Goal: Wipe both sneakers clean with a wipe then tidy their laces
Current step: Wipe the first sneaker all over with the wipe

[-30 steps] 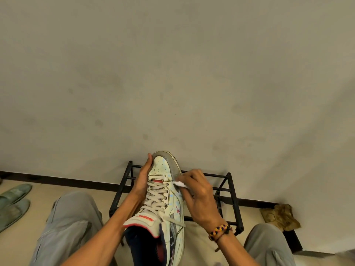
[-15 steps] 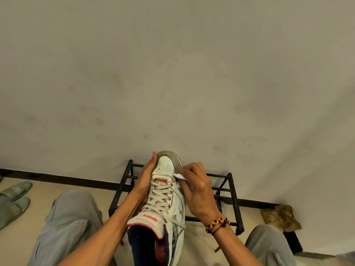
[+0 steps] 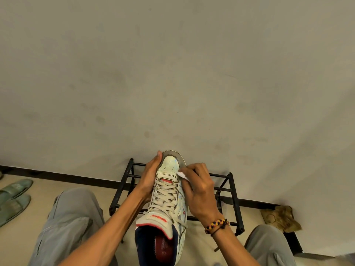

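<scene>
Our right hand has slid the wipe up toward the toe since a second ago, fingers pinching it. Our left hand still grips the sneaker, held above the shoe rack.

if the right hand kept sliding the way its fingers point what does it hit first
The right hand pinches the wipe and points up-left across the sneaker. Going on, it would likely cross the toe cap and meet the left hand gripping the far side; depth is unclear.
</scene>
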